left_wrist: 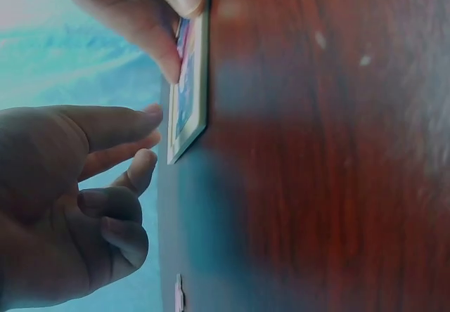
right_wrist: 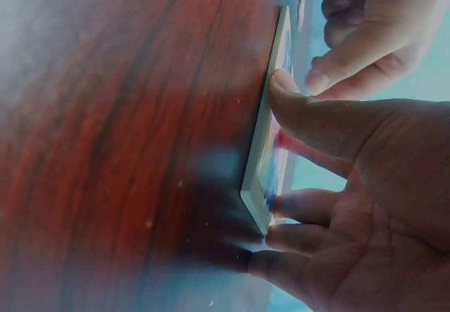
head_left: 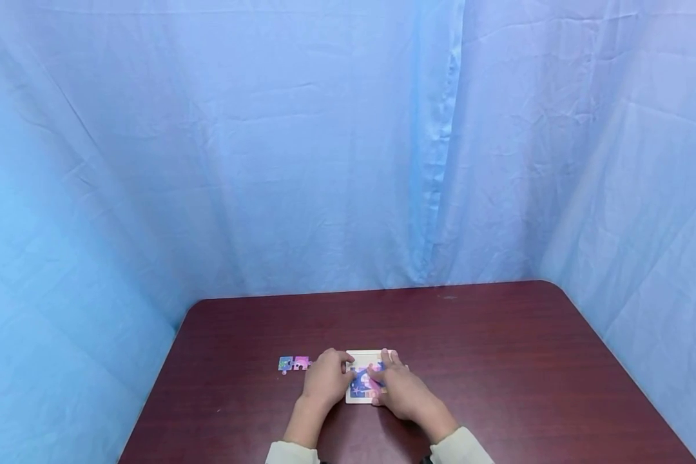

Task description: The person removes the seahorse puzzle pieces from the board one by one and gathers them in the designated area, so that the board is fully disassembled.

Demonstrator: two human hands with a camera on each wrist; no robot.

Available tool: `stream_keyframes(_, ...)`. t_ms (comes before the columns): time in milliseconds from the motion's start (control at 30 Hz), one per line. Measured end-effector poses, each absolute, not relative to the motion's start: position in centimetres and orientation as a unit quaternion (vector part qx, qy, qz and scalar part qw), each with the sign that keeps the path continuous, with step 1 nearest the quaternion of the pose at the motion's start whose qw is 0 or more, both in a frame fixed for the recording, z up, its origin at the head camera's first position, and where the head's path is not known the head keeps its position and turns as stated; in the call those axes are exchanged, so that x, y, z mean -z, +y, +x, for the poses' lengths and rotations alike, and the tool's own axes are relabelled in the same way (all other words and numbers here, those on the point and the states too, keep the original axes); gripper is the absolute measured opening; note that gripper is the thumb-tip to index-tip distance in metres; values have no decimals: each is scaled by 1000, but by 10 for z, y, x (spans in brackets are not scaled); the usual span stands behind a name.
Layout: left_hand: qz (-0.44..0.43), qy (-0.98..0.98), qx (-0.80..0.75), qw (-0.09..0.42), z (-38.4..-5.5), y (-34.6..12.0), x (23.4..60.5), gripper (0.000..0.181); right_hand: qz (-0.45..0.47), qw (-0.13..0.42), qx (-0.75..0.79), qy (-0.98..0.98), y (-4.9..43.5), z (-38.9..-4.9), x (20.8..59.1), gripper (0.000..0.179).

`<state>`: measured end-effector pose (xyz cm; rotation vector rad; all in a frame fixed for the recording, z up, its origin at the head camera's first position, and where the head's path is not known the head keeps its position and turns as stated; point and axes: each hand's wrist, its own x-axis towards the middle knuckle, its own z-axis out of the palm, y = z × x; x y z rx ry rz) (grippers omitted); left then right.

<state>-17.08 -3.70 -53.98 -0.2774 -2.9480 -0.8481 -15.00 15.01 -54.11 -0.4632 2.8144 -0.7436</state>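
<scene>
A jigsaw puzzle board [head_left: 355, 401] with a pale rim lies flat on the table, in the middle of the head view. Colourful puzzle pieces [head_left: 357, 389] fill its nearer part, and a pale strip shows along its far side. My left hand [head_left: 325, 379] is at the board's left edge, thumb and forefinger stretched towards it, the other fingers loosely curled with nothing in them. Spread over the right side is my right hand [head_left: 405, 390]. Its thumb [right_wrist: 288, 94] rests on the near rim, one finger touches the pieces, and others reach the right edge and far corner.
Left of the left hand, a blue puzzle piece [head_left: 285, 363] and a pink puzzle piece [head_left: 301, 363] lie on the dark red-brown table [head_left: 499, 361]. Blue curtains [head_left: 325, 161] hang behind the table and along both sides.
</scene>
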Motion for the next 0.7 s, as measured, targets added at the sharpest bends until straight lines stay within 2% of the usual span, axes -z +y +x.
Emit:
stream_keyframes(133, -92, -966, 241, 32, -169, -35, 540, 26, -154, 102, 253, 950, 148, -150, 540, 55)
stream_keyframes(700, -68, -961, 265, 28, -171, -28, 538, 17, -129, 105, 246, 955, 143, -151, 536, 53)
